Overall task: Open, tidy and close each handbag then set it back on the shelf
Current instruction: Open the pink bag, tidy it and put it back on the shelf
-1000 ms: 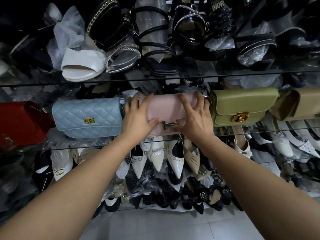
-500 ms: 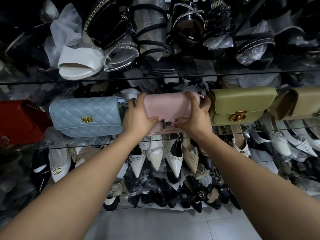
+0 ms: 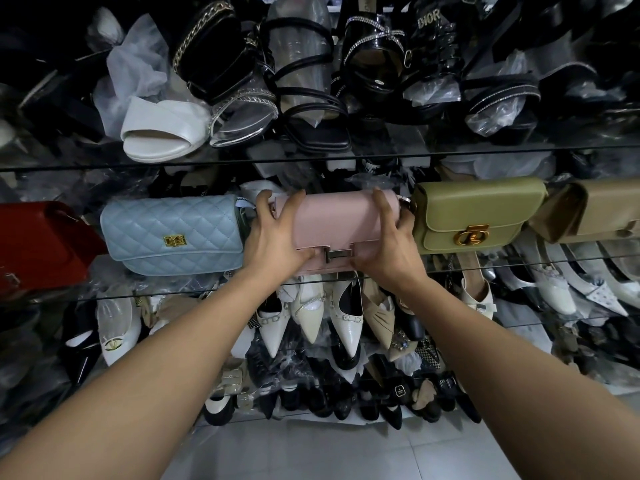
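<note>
A pink handbag (image 3: 337,223) with a silver H clasp (image 3: 337,252) stands shut on the middle glass shelf (image 3: 519,263). My left hand (image 3: 273,239) grips its left end, fingers over the top and thumb on the front. My right hand (image 3: 388,242) grips its right end the same way. Beside it on the left stands a quilted light-blue handbag (image 3: 173,233) with a gold clasp. An olive-green handbag (image 3: 474,214) with a gold lock stands on the right.
A red bag (image 3: 38,244) sits at the far left and a tan bag (image 3: 595,211) at the far right of the same shelf. Sandals and heels crowd the upper shelf (image 3: 311,157). Pointed flats fill the shelf below. Grey floor tiles (image 3: 311,452) lie beneath.
Both hands have slid outward from the bag's front to its two ends, and the pink bag now sits a little further back between its neighbours.
</note>
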